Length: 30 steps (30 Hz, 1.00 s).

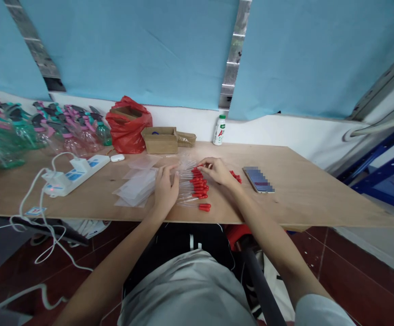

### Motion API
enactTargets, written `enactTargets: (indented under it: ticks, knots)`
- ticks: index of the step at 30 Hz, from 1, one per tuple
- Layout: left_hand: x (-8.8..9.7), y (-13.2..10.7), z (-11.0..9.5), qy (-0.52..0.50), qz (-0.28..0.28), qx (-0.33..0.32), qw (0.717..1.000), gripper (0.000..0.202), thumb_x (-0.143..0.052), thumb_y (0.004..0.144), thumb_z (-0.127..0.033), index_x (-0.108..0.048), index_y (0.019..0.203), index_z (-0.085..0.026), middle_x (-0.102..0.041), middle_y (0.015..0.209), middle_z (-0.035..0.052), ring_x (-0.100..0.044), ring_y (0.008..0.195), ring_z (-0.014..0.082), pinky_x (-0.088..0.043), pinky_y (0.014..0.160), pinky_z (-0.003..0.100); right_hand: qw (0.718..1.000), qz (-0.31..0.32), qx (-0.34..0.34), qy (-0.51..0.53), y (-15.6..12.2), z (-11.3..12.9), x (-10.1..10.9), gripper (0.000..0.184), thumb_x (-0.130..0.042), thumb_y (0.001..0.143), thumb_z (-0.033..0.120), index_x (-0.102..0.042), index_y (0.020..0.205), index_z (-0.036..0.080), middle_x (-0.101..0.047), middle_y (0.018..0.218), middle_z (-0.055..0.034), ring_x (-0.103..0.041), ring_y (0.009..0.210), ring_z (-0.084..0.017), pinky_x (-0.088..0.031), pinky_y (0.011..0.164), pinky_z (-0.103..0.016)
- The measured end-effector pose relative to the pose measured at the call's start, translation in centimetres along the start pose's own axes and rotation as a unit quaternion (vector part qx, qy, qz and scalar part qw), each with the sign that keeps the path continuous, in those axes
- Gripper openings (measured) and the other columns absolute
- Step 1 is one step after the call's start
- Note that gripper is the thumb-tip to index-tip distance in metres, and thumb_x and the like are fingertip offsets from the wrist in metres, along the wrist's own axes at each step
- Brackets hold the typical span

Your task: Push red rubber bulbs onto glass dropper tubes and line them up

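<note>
Row of red-bulb droppers [199,184] mid-table [302,190], near front edge, between both hands. Left hand [165,188] flat, fingers loose against glass ends, gripping nothing. Right hand [217,171] curled over top bulbs — pinch or mere touch, cannot tell. Best kept light — bulbs aligned, stems parallel, clear of plastic bags [137,185].

A packing workshop: plywood bench [319,190], heaped spray bottles [47,127], steel racking [383,167].

On the table [319,190] the droppers [199,185] lie between sleeves [137,185] at left and phone [258,179] at right, box [159,140] behind
</note>
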<state>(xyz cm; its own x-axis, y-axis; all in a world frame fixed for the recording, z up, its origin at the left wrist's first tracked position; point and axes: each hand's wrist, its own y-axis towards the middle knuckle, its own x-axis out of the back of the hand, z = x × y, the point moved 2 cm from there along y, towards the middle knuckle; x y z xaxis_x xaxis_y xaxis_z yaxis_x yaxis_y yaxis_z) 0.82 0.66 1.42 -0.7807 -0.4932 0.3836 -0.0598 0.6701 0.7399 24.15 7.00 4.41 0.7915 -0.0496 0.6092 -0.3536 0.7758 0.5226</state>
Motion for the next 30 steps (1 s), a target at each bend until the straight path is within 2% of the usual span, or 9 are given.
enactTargets:
  ticks: [4,7,13,15,17,19,21,25,30]
  knots:
    - [-0.1,-0.1,0.0,-0.006,0.009,0.006,1.0,0.016,-0.053,0.104,-0.025,-0.062,0.118,-0.024,-0.067,0.12,0.0104,-0.061,0.121,0.0284,-0.049,0.109,0.049,0.999,0.029,-0.027,-0.011,0.0,-1.4,-0.5,0.022,-0.074,0.092,0.033,-0.083,0.097,0.014,-0.079,0.088,-0.0062,-0.061,0.072,-0.016,-0.046,0.072,-0.027]
    - [-0.2,-0.2,0.0,-0.01,0.006,0.01,1.0,0.016,-0.053,0.104,-0.025,-0.062,0.117,-0.024,-0.067,0.119,0.0101,-0.062,0.119,0.028,-0.05,0.107,0.049,0.997,0.069,-0.041,-0.007,-0.2,-1.9,-0.8,0.025,-0.074,0.092,0.033,-0.084,0.102,0.013,-0.08,0.086,-0.0055,-0.061,0.069,-0.014,-0.045,0.069,-0.026]
    - [-0.3,-0.2,0.1,-0.012,0.001,0.012,1.0,0.013,-0.054,0.104,-0.024,-0.06,0.115,-0.023,-0.068,0.117,0.0103,-0.062,0.116,0.0281,-0.051,0.105,0.049,0.994,0.101,-0.021,-0.019,-0.3,-1.7,-0.6,0.025,-0.071,0.095,0.036,-0.084,0.098,0.015,-0.08,0.085,-0.0044,-0.062,0.068,-0.014,-0.045,0.071,-0.026]
    - [-0.3,-0.2,0.2,-0.015,0.002,0.016,1.0,0.012,-0.054,0.104,-0.024,-0.06,0.114,-0.024,-0.068,0.117,0.01,-0.063,0.115,0.0281,-0.05,0.105,0.049,0.995,0.094,-0.017,-0.029,-0.2,-1.7,-0.5,0.029,-0.068,0.097,0.039,-0.084,0.094,0.015,-0.078,0.081,-0.0034,-0.06,0.067,-0.014,-0.045,0.07,-0.026]
    - [-0.3,-0.2,0.2,-0.017,0.003,0.018,1.0,0.012,-0.053,0.104,-0.025,-0.059,0.115,-0.024,-0.068,0.117,0.0096,-0.063,0.115,0.028,-0.05,0.106,0.049,0.997,0.059,-0.02,-0.045,0.1,-1.9,-0.3,0.03,-0.067,0.098,0.04,-0.083,0.092,0.015,-0.078,0.08,-0.0032,-0.06,0.068,-0.015,-0.044,0.07,-0.026]
    - [-0.3,-0.3,0.2,-0.017,0.003,0.018,1.0,0.012,-0.053,0.104,-0.026,-0.06,0.115,-0.024,-0.069,0.117,0.0094,-0.063,0.115,0.028,-0.05,0.105,0.049,0.997,0.024,-0.034,-0.06,0.4,-2.3,-0.2,0.027,-0.066,0.098,0.036,-0.082,0.094,0.015,-0.079,0.086,-0.004,-0.062,0.072,-0.016,-0.045,0.072,-0.026]
    - [-0.3,-0.3,0.2,-0.015,0.002,0.019,1.0,0.012,-0.053,0.105,-0.027,-0.06,0.114,-0.024,-0.069,0.116,0.0095,-0.063,0.114,0.028,-0.05,0.104,0.049,0.995,0.022,-0.053,-0.08,0.9,-2.8,-0.3,0.023,-0.063,0.099,0.029,-0.081,0.1,0.015,-0.081,0.094,-0.0056,-0.066,0.078,-0.016,-0.047,0.076,-0.026]
    - [-0.2,-0.3,0.2,-0.014,0.007,0.017,1.0,0.012,-0.051,0.106,-0.028,-0.061,0.112,-0.024,-0.071,0.111,0.0091,-0.066,0.11,0.0275,-0.052,0.101,0.048,0.981,0.091,-0.064,-0.156,2.4,-3.6,-0.9,0.024,-0.062,0.098,0.019,-0.08,0.113,0.015,-0.082,0.108,-0.0096,-0.071,0.09,-0.019,-0.05,0.084,-0.026]
    - [-0.3,-0.3,0.3,-0.017,0.013,0.012,1.0,0.011,-0.053,0.105,-0.026,-0.062,0.11,-0.024,-0.072,0.11,0.0085,-0.068,0.108,0.0263,-0.053,0.101,0.047,0.944,0.171,-0.031,-0.281,5.2,-4.2,-2.0,0.03,-0.061,0.095,0.012,-0.079,0.118,0.014,-0.079,0.122,-0.012,-0.072,0.107,-0.022,-0.048,0.095,-0.026]
